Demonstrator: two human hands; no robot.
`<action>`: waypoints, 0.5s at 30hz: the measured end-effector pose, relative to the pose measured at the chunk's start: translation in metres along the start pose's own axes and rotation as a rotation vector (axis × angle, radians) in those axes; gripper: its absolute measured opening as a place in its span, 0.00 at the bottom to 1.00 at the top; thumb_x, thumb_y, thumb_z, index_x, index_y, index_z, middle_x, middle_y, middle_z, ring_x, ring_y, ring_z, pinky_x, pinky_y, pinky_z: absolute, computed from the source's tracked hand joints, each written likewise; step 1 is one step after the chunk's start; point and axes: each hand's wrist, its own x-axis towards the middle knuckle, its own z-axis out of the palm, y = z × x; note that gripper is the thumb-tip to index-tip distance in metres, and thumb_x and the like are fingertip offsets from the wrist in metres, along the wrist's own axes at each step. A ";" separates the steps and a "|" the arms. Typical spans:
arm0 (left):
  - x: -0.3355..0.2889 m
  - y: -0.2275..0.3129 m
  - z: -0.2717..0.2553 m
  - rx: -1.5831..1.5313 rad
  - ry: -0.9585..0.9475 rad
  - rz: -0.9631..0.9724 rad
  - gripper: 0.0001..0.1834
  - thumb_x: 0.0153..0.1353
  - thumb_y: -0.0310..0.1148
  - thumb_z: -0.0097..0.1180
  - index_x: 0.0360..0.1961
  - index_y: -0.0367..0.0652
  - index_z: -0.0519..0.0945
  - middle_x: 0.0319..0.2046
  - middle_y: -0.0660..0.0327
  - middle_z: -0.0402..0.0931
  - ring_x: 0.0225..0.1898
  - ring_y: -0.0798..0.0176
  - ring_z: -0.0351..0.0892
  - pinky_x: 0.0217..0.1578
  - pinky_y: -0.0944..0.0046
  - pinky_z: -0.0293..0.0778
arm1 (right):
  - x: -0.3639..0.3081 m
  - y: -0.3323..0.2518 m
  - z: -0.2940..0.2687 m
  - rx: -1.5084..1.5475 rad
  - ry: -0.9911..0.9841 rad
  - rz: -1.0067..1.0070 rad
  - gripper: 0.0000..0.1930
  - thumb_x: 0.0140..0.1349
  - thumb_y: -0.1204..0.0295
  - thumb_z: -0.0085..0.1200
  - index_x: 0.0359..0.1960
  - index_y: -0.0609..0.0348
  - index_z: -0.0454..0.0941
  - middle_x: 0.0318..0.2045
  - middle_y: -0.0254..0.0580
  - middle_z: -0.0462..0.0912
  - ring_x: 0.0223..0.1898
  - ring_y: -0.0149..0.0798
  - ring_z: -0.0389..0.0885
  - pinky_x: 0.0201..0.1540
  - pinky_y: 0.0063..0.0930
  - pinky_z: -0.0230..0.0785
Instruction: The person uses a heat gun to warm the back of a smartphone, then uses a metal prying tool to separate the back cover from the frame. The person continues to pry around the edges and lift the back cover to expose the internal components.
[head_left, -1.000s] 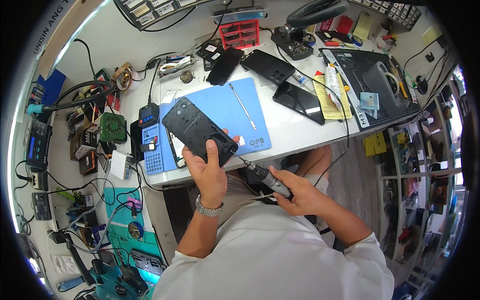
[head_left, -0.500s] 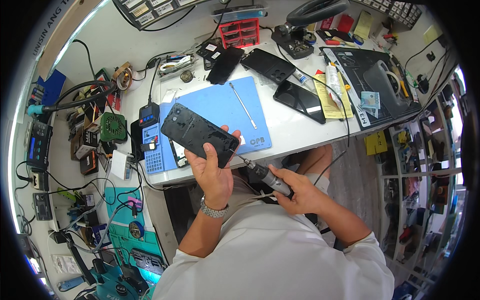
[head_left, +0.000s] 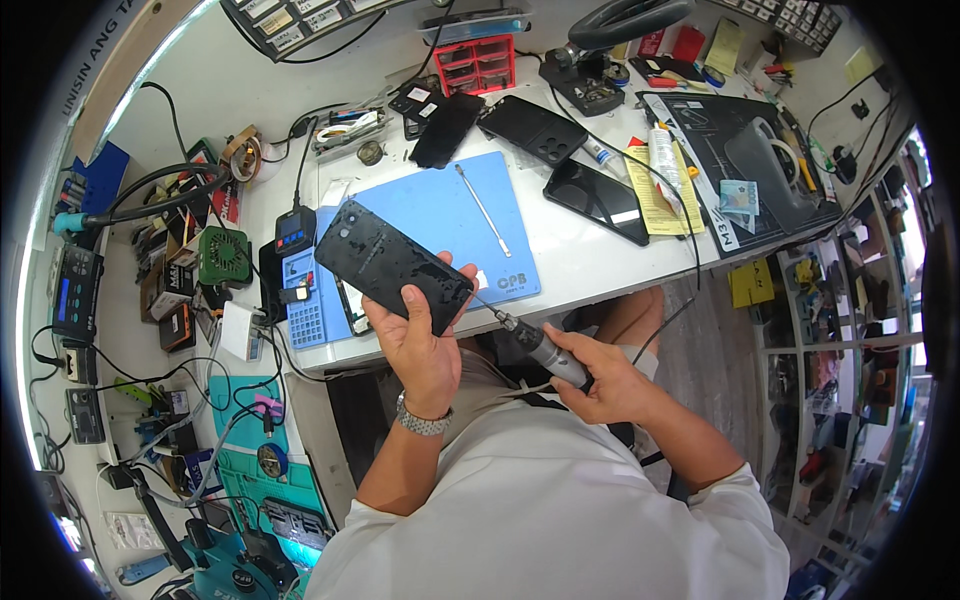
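Observation:
In my left hand (head_left: 422, 345) is a black phone back cover (head_left: 385, 262), tilted up above the bench edge, with dark patchy marks on its surface. My fingers wrap its lower right end, thumb across the face. My right hand (head_left: 605, 378) grips a grey rotary tool (head_left: 545, 352) by its body. The tool's thin bit points up and left, at the cover's lower right edge; whether it touches there I cannot tell. Behind the cover lies a blue work mat (head_left: 420, 190) with a slim metal pry tool (head_left: 483, 210) on it. Part of a phone (head_left: 355, 308) shows beneath the cover.
Several dark phones and screens, such as a black phone (head_left: 597, 203), lie beyond the mat. A yellow paper (head_left: 655, 190) with a white tube (head_left: 663, 160) is at right. A black cable (head_left: 697, 265) hangs over the bench edge. At left stands a green fan (head_left: 226, 256).
The cover and both hands stay nearly in place, with a slight shift of the whole view. The rotary tool's bit remains at the cover's lower right edge.

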 end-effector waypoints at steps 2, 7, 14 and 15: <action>0.000 -0.001 0.000 -0.003 -0.003 -0.010 0.25 0.84 0.38 0.52 0.73 0.51 0.56 0.63 0.37 0.77 0.55 0.35 0.89 0.55 0.37 0.91 | 0.001 -0.001 0.001 0.017 -0.013 -0.013 0.38 0.61 0.81 0.66 0.76 0.66 0.70 0.46 0.52 0.86 0.35 0.40 0.84 0.39 0.31 0.78; -0.002 -0.003 0.001 -0.007 0.008 -0.017 0.25 0.84 0.38 0.51 0.73 0.51 0.56 0.63 0.38 0.77 0.55 0.35 0.89 0.55 0.37 0.91 | 0.000 -0.007 -0.001 0.065 -0.141 0.112 0.38 0.64 0.81 0.63 0.78 0.66 0.66 0.51 0.57 0.84 0.41 0.51 0.88 0.43 0.38 0.83; -0.002 -0.004 0.001 -0.030 -0.015 -0.009 0.26 0.84 0.38 0.52 0.75 0.51 0.58 0.64 0.40 0.78 0.57 0.39 0.88 0.59 0.33 0.87 | 0.002 -0.010 0.003 0.074 -0.188 0.113 0.40 0.65 0.82 0.64 0.80 0.63 0.64 0.56 0.58 0.84 0.38 0.49 0.88 0.35 0.34 0.81; -0.002 -0.004 0.001 -0.033 -0.017 -0.008 0.26 0.84 0.39 0.52 0.75 0.52 0.58 0.64 0.40 0.78 0.57 0.39 0.88 0.60 0.33 0.87 | 0.002 -0.010 0.004 0.085 -0.176 0.109 0.40 0.65 0.82 0.64 0.80 0.63 0.64 0.56 0.58 0.84 0.37 0.49 0.88 0.35 0.34 0.82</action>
